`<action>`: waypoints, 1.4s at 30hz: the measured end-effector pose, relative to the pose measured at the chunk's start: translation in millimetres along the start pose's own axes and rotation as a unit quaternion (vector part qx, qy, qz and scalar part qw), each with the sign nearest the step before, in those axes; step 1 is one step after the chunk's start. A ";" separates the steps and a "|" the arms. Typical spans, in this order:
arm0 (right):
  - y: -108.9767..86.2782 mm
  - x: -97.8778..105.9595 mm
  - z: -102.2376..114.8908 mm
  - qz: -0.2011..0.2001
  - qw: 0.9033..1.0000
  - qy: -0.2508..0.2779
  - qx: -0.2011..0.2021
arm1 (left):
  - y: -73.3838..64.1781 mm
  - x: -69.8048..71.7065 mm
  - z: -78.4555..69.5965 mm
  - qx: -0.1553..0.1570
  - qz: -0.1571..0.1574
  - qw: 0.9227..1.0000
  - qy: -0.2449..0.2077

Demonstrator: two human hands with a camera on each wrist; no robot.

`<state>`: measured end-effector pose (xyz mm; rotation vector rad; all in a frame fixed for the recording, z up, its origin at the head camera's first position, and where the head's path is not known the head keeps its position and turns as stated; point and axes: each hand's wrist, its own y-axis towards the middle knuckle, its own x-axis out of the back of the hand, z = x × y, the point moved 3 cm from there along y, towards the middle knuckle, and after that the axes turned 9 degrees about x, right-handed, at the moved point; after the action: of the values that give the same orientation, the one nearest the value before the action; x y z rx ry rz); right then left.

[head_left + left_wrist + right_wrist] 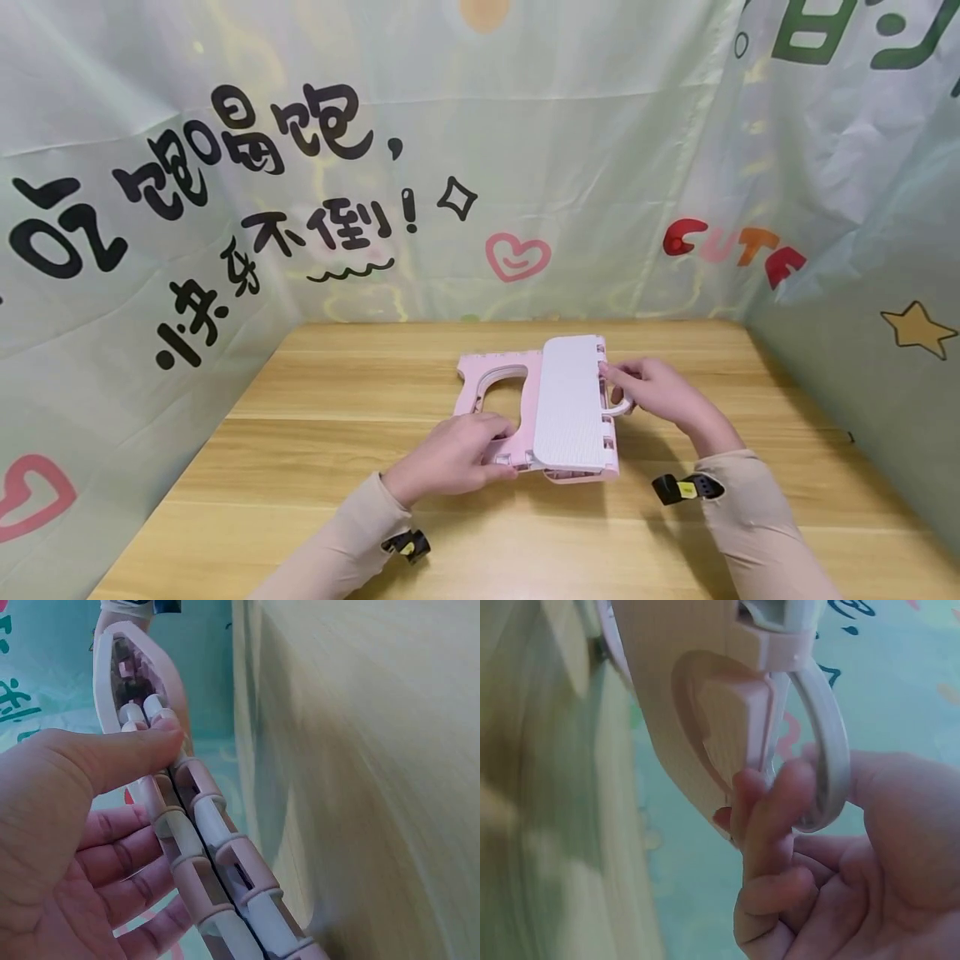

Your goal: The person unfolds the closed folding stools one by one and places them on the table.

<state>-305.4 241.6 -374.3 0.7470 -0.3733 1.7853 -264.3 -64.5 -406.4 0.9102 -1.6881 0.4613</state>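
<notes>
A pink and white folding step stool [573, 404], partly folded, is held over the middle of the table. Its ribbed white top faces up, and a pink leg panel with a large oval opening lies to the left. My left hand [453, 454] grips the near edge of the pink panel. In the left wrist view, its thumb presses near the row of hinge knuckles [199, 855], the other fingers behind. On the right side, my right hand [663, 392] is hooked around the white carrying handle [829, 735], its fingers curled through the loop.
The wooden table [315, 492] extends on all sides of the stool. Fabric curtains [420, 275] with printed letters and shapes close off the back and both sides. A black wrist strap [686, 489] sits on the right sleeve and another [407, 546] on the left.
</notes>
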 end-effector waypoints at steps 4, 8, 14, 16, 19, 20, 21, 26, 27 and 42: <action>-0.8 4.4 5.4 -0.009 0.999 0.031 0.004 | -0.3 3.8 -1.9 -0.003 -0.011 1.000 -0.028; -2.2 6.6 9.8 -0.018 0.999 0.048 0.008 | -0.2 6.0 -3.3 -0.008 -0.021 0.999 -0.039; -3.9 7.7 16.0 -0.038 0.995 0.095 0.012 | -0.8 7.3 -3.5 -0.009 -0.029 0.998 -0.064; -4.2 8.0 19.2 -0.044 0.992 0.116 0.017 | -1.4 7.6 -3.0 -0.006 -0.031 0.997 -0.076; -4.7 8.6 24.8 -0.048 0.989 0.138 0.030 | -2.9 8.5 -2.9 -0.001 -0.036 0.995 -0.096; -4.8 9.0 26.5 -0.050 0.988 0.143 0.036 | -3.1 8.9 -3.1 -0.001 -0.038 0.994 -0.103; -5.1 9.3 28.7 -0.051 0.987 0.147 0.043 | -3.2 9.1 -3.2 0.000 -0.040 0.993 -0.112; -8.3 10.7 39.2 -0.063 0.981 0.167 0.078 | -2.2 10.7 -5.5 -0.005 -0.046 0.987 -0.152; -9.2 10.6 41.2 -0.066 0.979 0.171 0.084 | -1.7 10.8 -5.8 -0.008 -0.047 0.986 -0.159; -13.6 3.6 59.3 -0.103 0.973 0.164 0.125 | -2.0 13.0 -9.0 0.003 -0.046 0.969 -0.242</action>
<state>-275.4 214.1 -329.0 0.6223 0.1488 1.7362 -258.3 -63.7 -391.7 1.1655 -2.0700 0.1871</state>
